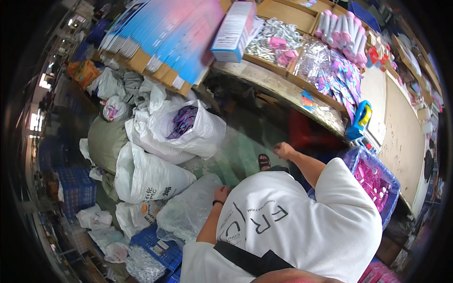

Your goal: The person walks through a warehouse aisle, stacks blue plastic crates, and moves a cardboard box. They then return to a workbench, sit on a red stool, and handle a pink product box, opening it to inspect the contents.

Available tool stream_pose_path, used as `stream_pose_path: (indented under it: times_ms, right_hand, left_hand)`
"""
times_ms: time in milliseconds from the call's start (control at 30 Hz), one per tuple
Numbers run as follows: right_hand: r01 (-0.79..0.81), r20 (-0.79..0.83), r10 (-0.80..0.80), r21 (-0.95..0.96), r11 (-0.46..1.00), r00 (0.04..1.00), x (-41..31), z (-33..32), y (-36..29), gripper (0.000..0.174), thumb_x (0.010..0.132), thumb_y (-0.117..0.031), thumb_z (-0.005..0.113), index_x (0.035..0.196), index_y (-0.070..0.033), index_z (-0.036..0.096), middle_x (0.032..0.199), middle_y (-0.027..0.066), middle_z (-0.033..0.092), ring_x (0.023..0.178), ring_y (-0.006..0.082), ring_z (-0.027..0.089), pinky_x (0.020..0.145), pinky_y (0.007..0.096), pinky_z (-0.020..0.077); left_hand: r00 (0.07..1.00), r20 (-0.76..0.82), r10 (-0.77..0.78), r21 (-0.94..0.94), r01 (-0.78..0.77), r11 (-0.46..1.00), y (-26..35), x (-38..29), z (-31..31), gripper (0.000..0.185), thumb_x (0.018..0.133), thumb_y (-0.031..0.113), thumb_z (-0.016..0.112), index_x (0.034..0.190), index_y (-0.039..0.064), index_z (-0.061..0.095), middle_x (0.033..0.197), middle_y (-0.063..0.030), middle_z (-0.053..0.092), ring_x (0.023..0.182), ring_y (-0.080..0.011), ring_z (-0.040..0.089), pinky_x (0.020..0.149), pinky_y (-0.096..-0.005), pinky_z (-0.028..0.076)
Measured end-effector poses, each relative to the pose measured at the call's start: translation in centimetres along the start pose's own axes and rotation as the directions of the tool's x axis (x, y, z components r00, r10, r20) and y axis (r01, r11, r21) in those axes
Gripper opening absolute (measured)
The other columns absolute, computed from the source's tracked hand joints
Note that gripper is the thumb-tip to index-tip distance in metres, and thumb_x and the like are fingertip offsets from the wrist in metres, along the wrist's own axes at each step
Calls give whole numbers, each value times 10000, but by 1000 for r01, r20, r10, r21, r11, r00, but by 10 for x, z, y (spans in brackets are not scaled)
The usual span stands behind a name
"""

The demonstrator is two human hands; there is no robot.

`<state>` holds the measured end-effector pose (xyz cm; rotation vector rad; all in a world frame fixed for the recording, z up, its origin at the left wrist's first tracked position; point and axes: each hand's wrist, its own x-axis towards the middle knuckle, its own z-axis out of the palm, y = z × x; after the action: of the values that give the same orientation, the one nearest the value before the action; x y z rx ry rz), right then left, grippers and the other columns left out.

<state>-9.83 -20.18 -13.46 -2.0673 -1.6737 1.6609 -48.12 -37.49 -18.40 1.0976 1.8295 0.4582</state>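
My left hand (pixel 222 194) hangs beside my white shirt, fingers curled. It is nearest a clear plastic bag (pixel 193 205); whether it touches the bag or holds anything cannot be told. My right hand (pixel 284 151) is held out over the green floor (pixel 233 159), loosely closed, with nothing seen in it. Ahead on the left, an open white woven sack (pixel 208 132) holds purple patterned pieces (pixel 183 122). Another white woven sack (pixel 155 177), bearing writing, lies closer to me. A sandalled foot (pixel 264 161) shows below my right hand.
A worktable (pixel 400 134) runs along the right, with a blue tape dispenser (pixel 358 122), pink-capped tubes (pixel 341 33) and parts trays (pixel 311 83). Flat printed cartons (pixel 166 39) are stacked ahead. At my right stands a blue crate (pixel 392 187) of pink bottles (pixel 371 180); blue crates (pixel 155 244) lie behind-left.
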Motion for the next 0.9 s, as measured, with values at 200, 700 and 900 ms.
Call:
stream_pose_path:
  times_ms: [200, 700, 900]
  right_hand:
    - [126, -257, -5, 457, 880, 966, -1, -63, 36, 356, 836, -226, 563, 1083, 16, 644, 820, 136, 673, 611, 190, 639, 597, 334, 525]
    - [-371, -147, 674, 740, 560, 724, -136, 73, 211, 271, 858, -177, 491, 1037, -52, 653, 801, 86, 635, 579, 193, 588, 497, 334, 479]
    - [-239, -187, 691, 849, 472, 698, -109, 50, 152, 346, 865, -157, 501, 1174, -30, 592, 834, 85, 631, 573, 182, 561, 501, 321, 472]
  left_hand:
    - [974, 195, 118, -78, -104, 991, 81, 56, 34, 157, 888, 188, 577, 950, 63, 649, 782, -66, 670, 647, -128, 620, 565, -275, 484]
    - [832, 517, -202, 187, 120, 975, 214, 159, 56, 199, 921, 190, 557, 1074, 69, 602, 848, -41, 666, 592, -94, 580, 501, -232, 460]
    - [782, 615, -100, 189, -23, 982, 255, 208, 62, 231, 923, 218, 568, 1102, 74, 597, 880, -45, 669, 643, -97, 598, 536, -237, 475]
